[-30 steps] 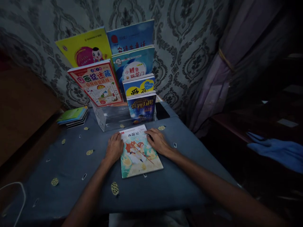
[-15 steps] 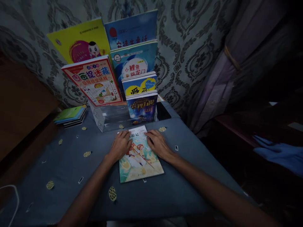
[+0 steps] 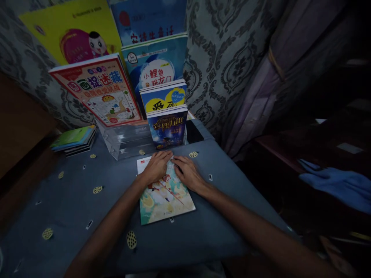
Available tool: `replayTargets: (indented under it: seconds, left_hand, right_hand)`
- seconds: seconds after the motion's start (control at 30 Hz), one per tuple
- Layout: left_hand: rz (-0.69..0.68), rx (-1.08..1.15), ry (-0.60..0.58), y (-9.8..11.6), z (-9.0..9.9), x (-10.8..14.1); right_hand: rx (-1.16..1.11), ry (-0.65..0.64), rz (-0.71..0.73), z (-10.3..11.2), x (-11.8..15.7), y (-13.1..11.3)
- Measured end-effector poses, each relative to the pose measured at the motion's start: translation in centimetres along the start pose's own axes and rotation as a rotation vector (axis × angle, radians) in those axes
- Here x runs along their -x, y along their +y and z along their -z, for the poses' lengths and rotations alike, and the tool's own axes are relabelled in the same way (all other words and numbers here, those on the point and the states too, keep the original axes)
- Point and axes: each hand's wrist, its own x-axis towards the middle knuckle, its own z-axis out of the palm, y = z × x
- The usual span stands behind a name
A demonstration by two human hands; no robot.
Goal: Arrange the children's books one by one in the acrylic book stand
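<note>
A thin book (image 3: 168, 200) with a figure on its pale green and cream cover lies flat on the blue-grey tablecloth (image 3: 220, 224). My left hand (image 3: 157, 166) rests on the upper part of its cover, fingers stretched toward the top right corner. Beside it my right hand (image 3: 188, 172) lies over the book's upper right edge, fingers extended and nearly touching the left fingertips. Neither hand grips anything. Behind the book, a clear stand (image 3: 126, 141) holds several upright books, among them a dark blue one (image 3: 168, 129) and a red-bordered one (image 3: 101, 92).
A small stack of books (image 3: 75, 139) lies left of the stand. A dark flat object (image 3: 194, 132) sits to its right. Patterned wallpaper (image 3: 223, 50) rises behind, with a tied curtain (image 3: 261, 88) at right. A blue cloth (image 3: 336, 185) lies beyond the table's right edge.
My left hand has slid right across the top of the cover, closer to my right hand. The camera view has shifted, and the stand with its books appears larger and further left.
</note>
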Motion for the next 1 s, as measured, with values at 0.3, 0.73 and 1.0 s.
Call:
replayTargets:
  seconds: [0.3, 0.73, 1.0]
  left_hand:
    - [-0.051, 0.076, 0.082, -0.6, -1.0, -0.1]
    - [-0.113, 0.071, 0.037, -0.1, 0.0, 0.6]
    - [-0.021, -0.002, -0.021, 1.5, 0.3, 1.3]
  right_hand:
    - [-0.008, -0.019, -0.016, -0.1, -0.2, 0.2]
    - [0.000, -0.109, 0.029, 2.7, 3.0, -1.0]
    - [-0.004, -0.163, 0.016, 3.1, 3.0, -1.4]
